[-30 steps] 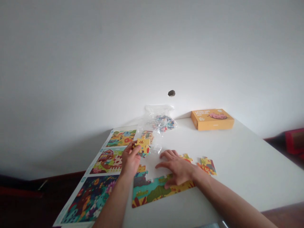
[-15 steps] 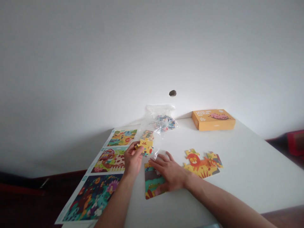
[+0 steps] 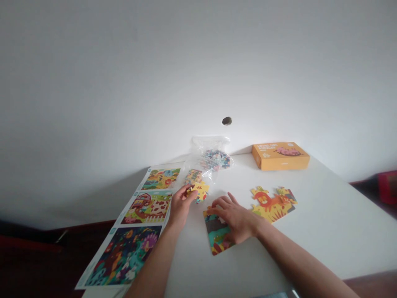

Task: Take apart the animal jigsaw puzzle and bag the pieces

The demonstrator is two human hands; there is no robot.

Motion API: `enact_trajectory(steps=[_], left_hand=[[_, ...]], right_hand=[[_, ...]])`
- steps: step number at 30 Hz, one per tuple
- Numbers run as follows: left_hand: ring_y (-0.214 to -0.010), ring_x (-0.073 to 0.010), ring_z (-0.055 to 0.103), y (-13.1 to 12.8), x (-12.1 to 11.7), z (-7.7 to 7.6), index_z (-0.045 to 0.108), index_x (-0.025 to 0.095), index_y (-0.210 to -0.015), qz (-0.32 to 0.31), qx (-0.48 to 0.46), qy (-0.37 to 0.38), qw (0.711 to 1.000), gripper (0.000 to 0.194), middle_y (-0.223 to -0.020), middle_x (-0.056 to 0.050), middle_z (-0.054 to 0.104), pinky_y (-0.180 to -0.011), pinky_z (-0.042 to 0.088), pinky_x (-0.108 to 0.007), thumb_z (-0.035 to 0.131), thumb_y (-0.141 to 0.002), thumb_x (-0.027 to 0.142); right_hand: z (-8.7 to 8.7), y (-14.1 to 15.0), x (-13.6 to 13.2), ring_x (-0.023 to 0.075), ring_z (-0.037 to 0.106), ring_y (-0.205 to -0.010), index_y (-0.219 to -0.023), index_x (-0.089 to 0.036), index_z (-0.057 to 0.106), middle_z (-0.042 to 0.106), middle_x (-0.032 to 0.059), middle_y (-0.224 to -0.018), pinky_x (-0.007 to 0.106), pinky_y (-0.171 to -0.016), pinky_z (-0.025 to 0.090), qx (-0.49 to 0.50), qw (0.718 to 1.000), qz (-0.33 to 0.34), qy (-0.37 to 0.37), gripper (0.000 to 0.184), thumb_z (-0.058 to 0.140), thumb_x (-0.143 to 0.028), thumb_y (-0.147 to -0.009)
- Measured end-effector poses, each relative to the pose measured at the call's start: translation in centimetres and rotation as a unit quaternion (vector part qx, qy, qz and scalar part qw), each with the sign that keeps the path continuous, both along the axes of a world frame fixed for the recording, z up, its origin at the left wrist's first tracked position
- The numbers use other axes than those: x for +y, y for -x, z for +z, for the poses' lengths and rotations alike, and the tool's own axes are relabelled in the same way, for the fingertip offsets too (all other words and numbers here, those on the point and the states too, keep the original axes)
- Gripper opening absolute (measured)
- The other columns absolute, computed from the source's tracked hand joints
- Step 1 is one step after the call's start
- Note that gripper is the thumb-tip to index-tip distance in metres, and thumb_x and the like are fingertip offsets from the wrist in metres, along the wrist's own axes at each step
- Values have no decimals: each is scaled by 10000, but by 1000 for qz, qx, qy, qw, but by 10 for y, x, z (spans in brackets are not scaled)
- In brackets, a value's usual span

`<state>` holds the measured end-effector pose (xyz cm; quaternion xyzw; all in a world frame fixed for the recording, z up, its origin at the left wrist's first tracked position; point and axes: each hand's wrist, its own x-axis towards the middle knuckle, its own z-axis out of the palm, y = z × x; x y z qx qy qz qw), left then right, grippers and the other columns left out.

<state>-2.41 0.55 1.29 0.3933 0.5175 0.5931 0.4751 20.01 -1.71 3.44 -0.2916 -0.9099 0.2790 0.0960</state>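
My left hand [image 3: 180, 206] pinches a small stack of yellow jigsaw pieces [image 3: 200, 191] just above the white table [image 3: 325, 231]. My right hand [image 3: 236, 218] lies flat, fingers spread, on a joined block of puzzle pieces [image 3: 217, 240] showing teal, grey and red. To the right lies a separate joined section with an orange lion [image 3: 273, 203]. A long picture sheet [image 3: 136, 229] with three coloured scenes lies along the table's left edge, beside my left hand.
A clear plastic bag [image 3: 211, 159] with several loose pieces sits at the back near the wall. An orange puzzle box [image 3: 280, 155] stands at the back right. A dark spot [image 3: 226, 121] marks the white wall. The table's edges fall away left and front.
The long joined strip under my right hand has split: the lion section now lies apart to the right, and my right hand has turned the remaining block. My left hand shifted right with its pieces.
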Motion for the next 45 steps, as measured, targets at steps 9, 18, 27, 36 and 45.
enact_trajectory(steps=[9, 18, 27, 36, 45], left_hand=[[-844, -199, 646, 2, -2, 3, 701, 134, -978, -44, 152, 3, 987, 378, -905, -44, 707, -738, 486, -253, 749, -705, 391], [-969, -225, 621, -8, -15, 10, 668, 152, -1077, -283, 185, -32, 941, 276, -985, -56, 681, -839, 480, -277, 582, -886, 331], [-789, -171, 583, -9, -14, 3, 662, 152, -916, -252, 263, -53, 930, 203, -830, -11, 630, -701, 455, -231, 639, -850, 343], [-822, -204, 637, 1, 1, -17, 694, 133, -1043, -121, 264, 14, 957, 369, -900, -27, 713, -719, 480, -254, 635, -812, 415], [-849, -219, 654, 1, 0, -12, 698, 133, -1050, -111, 292, 22, 949, 345, -932, -40, 728, -742, 493, -276, 621, -788, 344]], right_hand=[[-10, 9, 0, 185, 544, -934, -1166, -233, 562, 556, 47, -1071, 309, -862, 449, 180, 978, -99, 30, 446, 617, -54, -761], [-16, 12, 3, 139, 526, -745, -936, -213, 582, 586, -4, -853, 263, -701, 437, 297, 934, -193, 35, 128, 622, -127, -851], [-13, 10, 3, 161, 545, -746, -1081, -203, 518, 568, 36, -945, 294, -684, 446, 220, 935, -278, -16, 294, 649, -360, -870], [0, -4, -3, 252, 538, -938, -1016, -223, 612, 547, 56, -1018, 376, -828, 379, -20, 997, -47, -60, 614, 776, -644, -600], [-6, 0, 0, 201, 561, -873, -961, -216, 584, 597, 16, -946, 330, -798, 357, 29, 998, -23, -57, 472, 804, -487, -643]])
